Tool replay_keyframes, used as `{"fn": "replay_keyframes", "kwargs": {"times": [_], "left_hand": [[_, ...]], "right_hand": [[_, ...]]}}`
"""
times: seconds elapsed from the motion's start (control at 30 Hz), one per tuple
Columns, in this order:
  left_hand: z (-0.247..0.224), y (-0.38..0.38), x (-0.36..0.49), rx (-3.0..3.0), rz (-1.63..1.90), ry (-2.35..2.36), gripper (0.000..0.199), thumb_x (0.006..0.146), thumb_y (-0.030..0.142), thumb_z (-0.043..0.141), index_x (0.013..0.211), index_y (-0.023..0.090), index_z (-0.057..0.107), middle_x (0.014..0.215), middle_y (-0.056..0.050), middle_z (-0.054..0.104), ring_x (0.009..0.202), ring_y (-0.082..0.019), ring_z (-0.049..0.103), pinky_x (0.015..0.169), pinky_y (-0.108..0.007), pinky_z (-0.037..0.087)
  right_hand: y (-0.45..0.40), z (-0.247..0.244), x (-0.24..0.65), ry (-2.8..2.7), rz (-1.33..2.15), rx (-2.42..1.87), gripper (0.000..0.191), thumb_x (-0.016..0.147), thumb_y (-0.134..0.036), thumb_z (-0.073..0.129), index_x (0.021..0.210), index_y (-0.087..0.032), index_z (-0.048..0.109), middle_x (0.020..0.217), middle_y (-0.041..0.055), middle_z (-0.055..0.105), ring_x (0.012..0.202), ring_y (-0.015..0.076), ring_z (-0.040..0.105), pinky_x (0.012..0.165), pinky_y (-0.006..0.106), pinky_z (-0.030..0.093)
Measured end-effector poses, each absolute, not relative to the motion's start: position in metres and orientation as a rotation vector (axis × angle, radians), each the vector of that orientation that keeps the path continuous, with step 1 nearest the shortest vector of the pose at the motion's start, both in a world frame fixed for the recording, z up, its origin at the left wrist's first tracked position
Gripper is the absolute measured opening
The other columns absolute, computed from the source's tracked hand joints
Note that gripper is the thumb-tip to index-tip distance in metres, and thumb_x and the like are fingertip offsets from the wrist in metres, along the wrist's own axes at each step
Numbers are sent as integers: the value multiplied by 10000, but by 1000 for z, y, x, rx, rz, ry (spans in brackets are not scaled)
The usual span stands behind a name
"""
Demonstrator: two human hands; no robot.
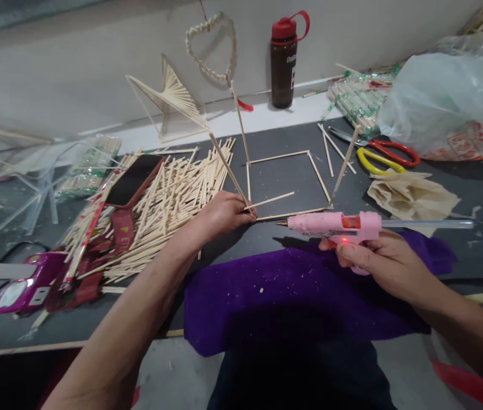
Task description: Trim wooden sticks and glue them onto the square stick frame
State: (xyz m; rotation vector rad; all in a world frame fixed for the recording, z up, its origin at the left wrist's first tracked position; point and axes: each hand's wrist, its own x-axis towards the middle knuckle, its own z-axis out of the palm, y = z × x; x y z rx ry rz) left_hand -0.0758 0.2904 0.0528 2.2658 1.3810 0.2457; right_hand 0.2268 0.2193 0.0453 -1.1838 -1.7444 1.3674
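Observation:
My right hand (373,259) grips a pink hot glue gun (331,223), its nozzle pointing left and a clear glue stick poking out of its back. A red light glows on the gun. At the near left corner of a square frame of thin wooden sticks (279,156), my left hand (228,210) is closed in a pinch. A short wooden stick (273,199) juts from its fingertips to the right, over the frame. Sticks rise from the frame's corners, one (228,162) beside my left fingers. The glue gun's tip is a little right of that corner.
Loose sticks (173,199) pile up at left, with a phone (134,179) on them and a purple tool (32,282) nearby. A purple cloth (267,302) lies in front. Scissors (387,156), crumpled paper (412,193) and a plastic bag (450,102) sit right; a bottle (283,65) stands behind.

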Motion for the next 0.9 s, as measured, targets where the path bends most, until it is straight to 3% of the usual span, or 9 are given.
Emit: {"fn": "replay_keyframes", "kwargs": {"times": [0.37, 0.57, 0.73, 0.9], "left_hand": [[51, 288, -76, 2369, 140, 1396, 198, 831, 301, 592, 821, 213, 769, 852, -59, 746, 791, -175, 664, 747, -277, 452], [52, 283, -76, 2247, 214, 1438, 176, 807, 286, 597, 809, 215, 758, 854, -48, 746, 785, -171, 663, 771, -286, 467], [55, 275, -77, 2094, 368, 1481, 124, 730, 306, 661, 725, 197, 721, 985, -69, 733, 838, -184, 652, 776, -302, 486], [61, 273, -83, 2091, 357, 1574, 153, 691, 271, 680, 813, 185, 715, 780, -29, 673, 679, -143, 591, 653, -274, 440]], "right_hand": [[219, 45, 227, -1755, 1348, -1199, 257, 888, -407, 584, 890, -216, 756, 847, 54, 720, 641, 128, 577, 519, 232, 412], [219, 42, 228, -1724, 1407, -1185, 276, 889, -429, 579, 893, -208, 745, 842, 59, 711, 647, 140, 586, 519, 242, 416], [219, 39, 228, -1721, 1406, -1176, 268, 895, -427, 577, 909, -215, 740, 864, 52, 710, 629, 127, 569, 517, 242, 411], [219, 40, 228, -1735, 1381, -1167, 247, 895, -409, 582, 888, -221, 742, 847, 48, 711, 625, 123, 565, 517, 242, 406]]}}
